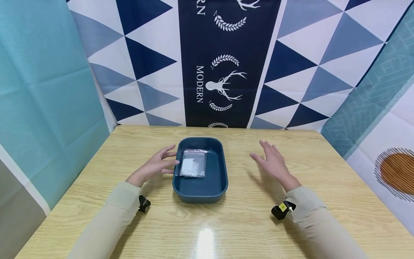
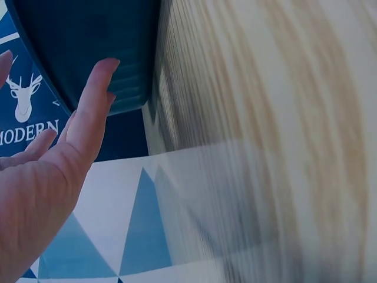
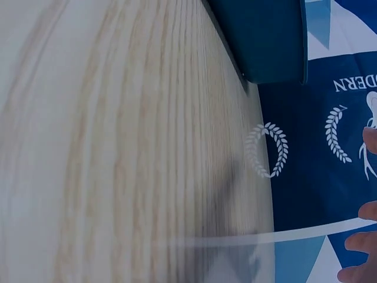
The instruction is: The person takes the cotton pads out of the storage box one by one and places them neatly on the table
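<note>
A dark blue rectangular bin with rounded corners stands near the middle of the table. Inside it, along the left side, lies a stack of clear plastic zip bags with a white patch. My left hand is at the bin's left wall, fingers spread and its fingertips right at the rim. In the left wrist view the fingers overlap the bin's side. Off to the right of the bin, my right hand hovers over the table with fingers extended, holding nothing. Only its fingertips show in the right wrist view.
The wood-grain table reaches back to a patterned cloth with triangles and a deer print. A teal cloth hangs on the left, another patterned cloth on the right. Both wrists carry small black cameras.
</note>
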`<action>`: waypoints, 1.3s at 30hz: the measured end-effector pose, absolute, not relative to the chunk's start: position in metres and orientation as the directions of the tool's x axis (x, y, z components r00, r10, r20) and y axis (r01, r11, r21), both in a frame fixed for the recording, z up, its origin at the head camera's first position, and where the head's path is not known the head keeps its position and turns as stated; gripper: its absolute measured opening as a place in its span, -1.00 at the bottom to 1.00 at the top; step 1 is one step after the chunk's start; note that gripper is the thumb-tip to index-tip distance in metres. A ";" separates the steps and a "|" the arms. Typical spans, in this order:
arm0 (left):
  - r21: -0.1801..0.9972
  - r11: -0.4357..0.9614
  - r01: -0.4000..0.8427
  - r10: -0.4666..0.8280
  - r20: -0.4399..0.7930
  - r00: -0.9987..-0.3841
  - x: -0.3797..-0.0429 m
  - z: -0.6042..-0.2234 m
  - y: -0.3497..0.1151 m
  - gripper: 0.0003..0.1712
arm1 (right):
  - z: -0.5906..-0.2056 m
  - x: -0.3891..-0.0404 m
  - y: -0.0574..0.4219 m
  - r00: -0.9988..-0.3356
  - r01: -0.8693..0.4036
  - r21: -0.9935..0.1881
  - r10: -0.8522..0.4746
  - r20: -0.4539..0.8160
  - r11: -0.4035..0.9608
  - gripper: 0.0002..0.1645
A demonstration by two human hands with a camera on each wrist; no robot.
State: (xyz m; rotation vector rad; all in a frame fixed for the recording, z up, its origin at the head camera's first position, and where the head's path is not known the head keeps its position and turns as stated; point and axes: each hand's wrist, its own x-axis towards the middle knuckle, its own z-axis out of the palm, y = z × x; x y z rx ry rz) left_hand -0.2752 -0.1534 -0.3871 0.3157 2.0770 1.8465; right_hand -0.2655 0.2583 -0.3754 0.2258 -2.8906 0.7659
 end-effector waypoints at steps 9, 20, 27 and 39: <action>0.986 0.140 -0.090 0.394 -0.139 -0.908 -0.275 -0.390 -0.149 -0.13 | -0.370 -0.269 0.250 -0.976 -0.197 -0.502 -0.119 0.183 0.842 0.00; 0.982 0.173 -0.080 0.387 -0.143 -0.911 -0.276 -0.391 -0.148 -0.21 | -0.361 -0.280 0.239 -0.971 -0.225 -0.485 -0.151 0.187 0.845 0.01; 0.978 0.188 -0.088 0.370 -0.153 -0.916 -0.276 -0.391 -0.148 -0.19 | -0.354 -0.285 0.229 -0.968 -0.239 -0.491 -0.164 0.190 0.838 0.00; 0.978 0.185 -0.095 0.365 -0.158 -0.917 -0.276 -0.392 -0.147 -0.19 | -0.350 -0.292 0.211 -0.955 -0.285 -0.500 -0.198 0.220 0.818 -0.01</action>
